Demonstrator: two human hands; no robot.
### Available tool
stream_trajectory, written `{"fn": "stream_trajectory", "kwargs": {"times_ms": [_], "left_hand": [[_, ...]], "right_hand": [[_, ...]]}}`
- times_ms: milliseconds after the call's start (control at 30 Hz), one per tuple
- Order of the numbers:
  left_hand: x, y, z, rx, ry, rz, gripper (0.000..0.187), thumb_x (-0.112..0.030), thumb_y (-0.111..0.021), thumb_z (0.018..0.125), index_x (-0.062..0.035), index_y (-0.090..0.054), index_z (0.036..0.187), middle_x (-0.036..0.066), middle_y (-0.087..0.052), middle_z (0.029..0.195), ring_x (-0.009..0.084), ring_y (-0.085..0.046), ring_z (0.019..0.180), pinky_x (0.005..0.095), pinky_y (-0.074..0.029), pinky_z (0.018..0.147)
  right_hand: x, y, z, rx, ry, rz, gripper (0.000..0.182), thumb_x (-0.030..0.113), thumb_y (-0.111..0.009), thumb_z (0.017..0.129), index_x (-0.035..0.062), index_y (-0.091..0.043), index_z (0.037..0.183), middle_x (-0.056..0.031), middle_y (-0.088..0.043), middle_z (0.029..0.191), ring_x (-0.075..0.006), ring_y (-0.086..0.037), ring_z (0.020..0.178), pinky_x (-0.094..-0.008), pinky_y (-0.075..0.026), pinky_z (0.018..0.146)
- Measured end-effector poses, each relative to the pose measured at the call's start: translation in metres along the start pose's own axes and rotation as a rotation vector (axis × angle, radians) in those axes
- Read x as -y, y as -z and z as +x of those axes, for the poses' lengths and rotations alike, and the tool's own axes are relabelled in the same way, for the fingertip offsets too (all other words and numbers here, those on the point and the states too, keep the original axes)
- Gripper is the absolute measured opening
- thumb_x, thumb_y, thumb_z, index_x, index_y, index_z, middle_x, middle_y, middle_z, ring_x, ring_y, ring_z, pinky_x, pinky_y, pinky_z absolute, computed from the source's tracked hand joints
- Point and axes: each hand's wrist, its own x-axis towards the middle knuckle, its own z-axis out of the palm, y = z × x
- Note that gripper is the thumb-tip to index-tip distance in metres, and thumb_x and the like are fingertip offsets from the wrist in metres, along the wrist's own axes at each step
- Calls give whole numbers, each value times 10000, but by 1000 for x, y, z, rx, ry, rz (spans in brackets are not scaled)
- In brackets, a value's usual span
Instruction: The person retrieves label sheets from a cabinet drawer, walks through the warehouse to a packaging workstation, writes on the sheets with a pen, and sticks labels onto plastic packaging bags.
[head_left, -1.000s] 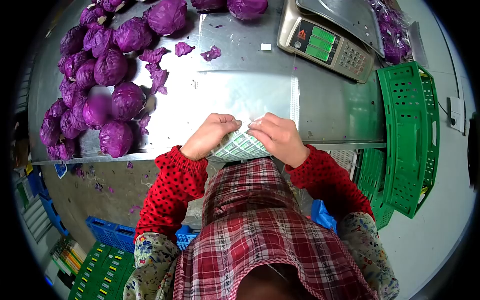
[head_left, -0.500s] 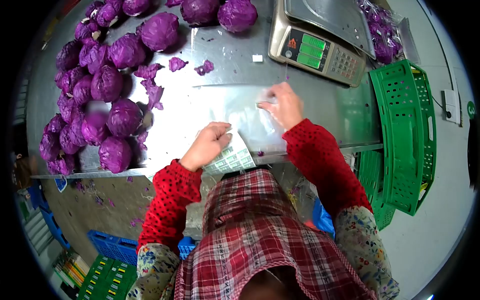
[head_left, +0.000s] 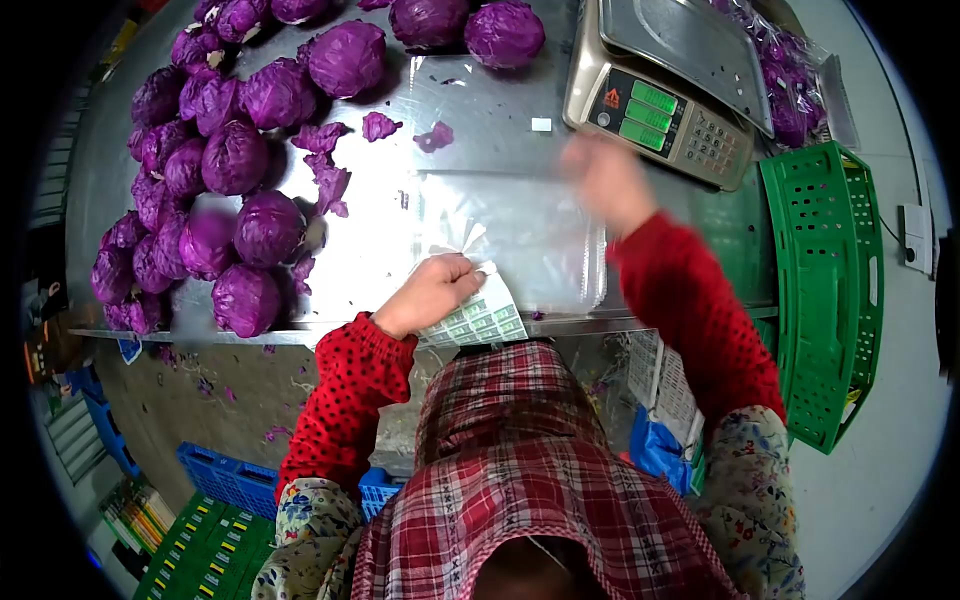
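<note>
My left hand [head_left: 436, 292] pinches a sheet of green-and-white labels [head_left: 478, 318] at the table's front edge. Clear plastic bags [head_left: 520, 240] lie flat on the metal table just beyond the sheet and to its right. My right hand [head_left: 612, 182] is above the right side of the bags, near the scale [head_left: 665, 110]; its fingers are smeared by motion, and whether they hold anything does not show. Many purple cabbages [head_left: 235, 158] are piled on the left of the table, with loose purple leaves [head_left: 328, 172] beside them.
Green crates [head_left: 822, 290] stand at the table's right end. Bagged purple cabbage [head_left: 795, 90] lies behind the scale. A small white label [head_left: 541, 124] is on the metal table [head_left: 480, 105]. Blue and green crates [head_left: 225, 480] sit on the floor at lower left.
My right hand has moved up and to the right, off the bags and closer to the scale. My left hand still holds the label sheet. The whole view has shifted slightly.
</note>
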Motion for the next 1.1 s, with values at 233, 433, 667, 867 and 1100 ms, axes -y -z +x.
{"fn": "stream_trajectory", "kwargs": {"times_ms": [233,433,667,867,1100], "left_hand": [[-20,7,3,-22,283,-215,336,-255,-548,959,27,-624,793,-14,-493,605,84,-420,584,284,-366,553],[-20,6,-1,-77,141,-128,305,-243,-552,941,32,-603,821,10,-503,645,101,-429,637,297,-380,585],[-24,0,-2,-76,234,-254,276,-213,-563,950,22,-617,817,-15,-498,643,75,-421,620,280,-368,561],[-20,6,-18,-114,228,-109,285,-205,-567,946,15,-566,766,3,-437,580,89,-391,578,292,-359,530],[-48,1,-14,55,-104,124,305,-161,-574,934,20,-610,1177,115,-605,797,170,-544,716,310,-452,676]], "right_hand": [[46,-22,-83,382,176,424,330,188,-703,810,22,-617,1082,-142,-678,881,-277,-657,740,-358,-519,693],[53,-45,-106,117,227,347,239,56,-705,768,24,-662,1001,-136,-620,795,-273,-620,679,-346,-497,617],[65,-49,-122,-123,294,294,122,44,-728,750,16,-668,853,-99,-628,787,-247,-626,678,-332,-502,601],[76,-25,-130,-30,249,423,109,61,-731,755,38,-654,829,-83,-575,955,-226,-622,759,-311,-508,696],[15,5,-49,85,-241,626,127,61,-736,789,-38,-661,816,-54,-642,693,-92,-573,635,-243,-472,584]]}}
